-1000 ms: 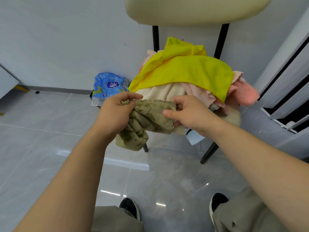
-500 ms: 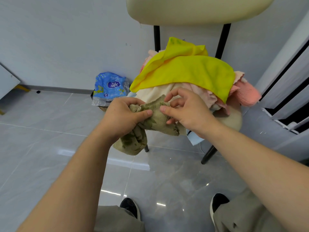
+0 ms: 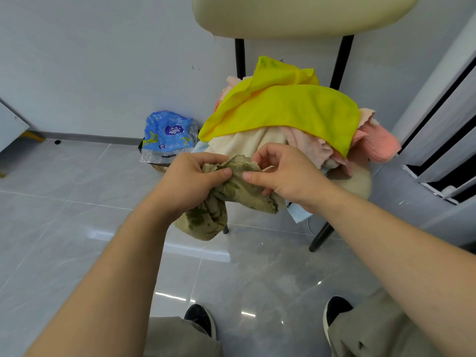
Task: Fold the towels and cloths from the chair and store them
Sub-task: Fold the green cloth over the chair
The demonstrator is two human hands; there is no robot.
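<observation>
The step in hand is getting the first towel (image 3: 206, 220) ready to fold. It is held bunched in the air just in front of the chair's (image 3: 358, 185) front edge, its lower part hanging. The left hand (image 3: 190, 181) grips it, fingers curled and thumb pressed on the cloth. The right hand (image 3: 286, 173) pinches the top edge between thumb and fingers. The yellow cloth (image 3: 283, 106) and the rest are still piled on the seat. Next, probably, the hands find two corners and draw apart to spread it flat.

A pile of cloths (image 3: 257, 146) sits on the chair (image 3: 296, 16), one cloth (image 3: 283, 109) on top. Before it a towel (image 3: 231, 194) hangs between left hand (image 3: 188, 181) and right hand (image 3: 288, 173). A packet (image 3: 167, 135) lies on the floor (image 3: 64, 228) left of the chair
</observation>
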